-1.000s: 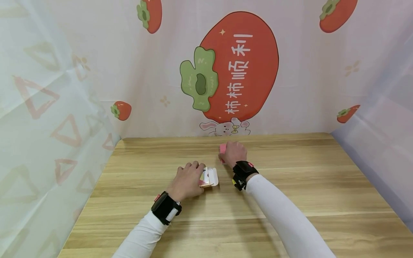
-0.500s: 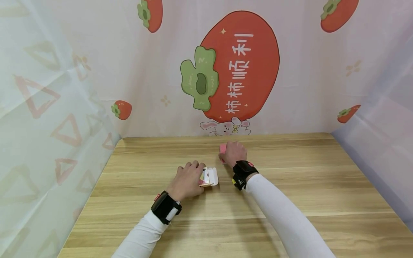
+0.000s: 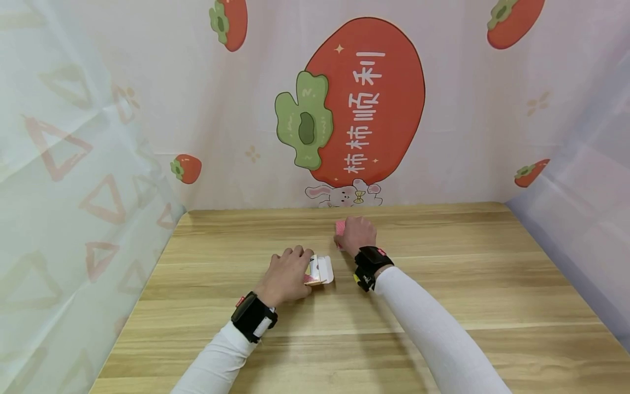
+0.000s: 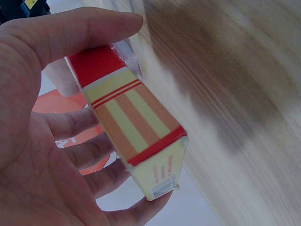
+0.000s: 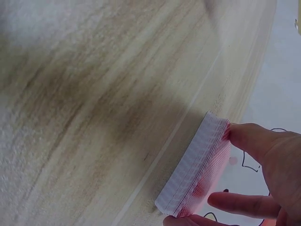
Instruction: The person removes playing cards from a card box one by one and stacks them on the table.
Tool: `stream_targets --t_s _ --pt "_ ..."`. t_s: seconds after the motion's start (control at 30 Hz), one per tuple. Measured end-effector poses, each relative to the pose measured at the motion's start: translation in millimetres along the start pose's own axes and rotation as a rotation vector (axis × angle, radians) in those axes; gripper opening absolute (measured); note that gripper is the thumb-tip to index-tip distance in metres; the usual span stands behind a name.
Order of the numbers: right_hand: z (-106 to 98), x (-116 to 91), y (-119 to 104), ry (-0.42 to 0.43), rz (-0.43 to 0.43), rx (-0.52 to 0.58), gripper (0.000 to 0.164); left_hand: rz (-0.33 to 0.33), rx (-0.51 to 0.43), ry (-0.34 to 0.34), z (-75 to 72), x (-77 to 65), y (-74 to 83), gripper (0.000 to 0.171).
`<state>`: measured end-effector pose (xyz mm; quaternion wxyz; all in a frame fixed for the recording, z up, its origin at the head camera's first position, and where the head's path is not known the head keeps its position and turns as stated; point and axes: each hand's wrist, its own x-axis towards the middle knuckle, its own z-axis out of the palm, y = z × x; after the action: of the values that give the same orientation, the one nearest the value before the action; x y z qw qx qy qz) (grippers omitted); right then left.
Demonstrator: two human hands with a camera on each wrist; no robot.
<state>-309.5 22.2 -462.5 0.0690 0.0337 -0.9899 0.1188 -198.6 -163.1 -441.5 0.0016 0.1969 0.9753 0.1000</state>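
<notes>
My left hand [image 3: 285,273] grips a small playing-card box [image 3: 319,270] near the middle of the table, its white flap folded out to the right. In the left wrist view the box [image 4: 134,117] shows a red and cream striped side, with the thumb along one edge and the fingers behind it. Farther back and to the right, my right hand [image 3: 358,235] holds a deck of playing cards [image 3: 340,229] with pinkish-red backs. The right wrist view shows the deck [image 5: 195,169] squared up, pinched by its ends between thumb and fingers, its white edges facing the camera, close against the wood.
A light wood-grain table [image 3: 443,328] lies beneath both hands. Behind it hangs a pale backdrop cloth [image 3: 467,126] printed with a large red persimmon and a rabbit. Another cloth [image 3: 64,219] with triangle prints closes the left side.
</notes>
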Motion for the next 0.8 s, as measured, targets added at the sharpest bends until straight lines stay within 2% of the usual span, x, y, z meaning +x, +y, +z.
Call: stream_targets --t_s 0.27,0.43,0.6,0.7,0.8 --pt "-2.4 -3.1 9.2 -0.043 0.029 -0.019 0.050 0.001 -0.004 -0.008 2.5 1.0 2.3 0.069" --pt "-15.3 -6.4 16.2 -0.065 0.039 0.010 0.055 0.002 -0.006 -0.001 2.0 1.9 3.1 0.068" --pt "-37.1 -21.5 26.4 -0.024 -0.039 0.082 0.055 0.011 -0.017 0.014 -0.5 2.7 5.0 0.067" --pt "-46.4 -32.6 33.7 0.021 -0.107 0.151 0.053 0.016 -0.017 0.018 -1.3 3.1 6.9 0.068" --pt "-53.4 -42.3 39.4 0.032 -0.154 0.213 0.054 0.023 -0.016 0.023 -2.2 4.1 9.9 0.070"
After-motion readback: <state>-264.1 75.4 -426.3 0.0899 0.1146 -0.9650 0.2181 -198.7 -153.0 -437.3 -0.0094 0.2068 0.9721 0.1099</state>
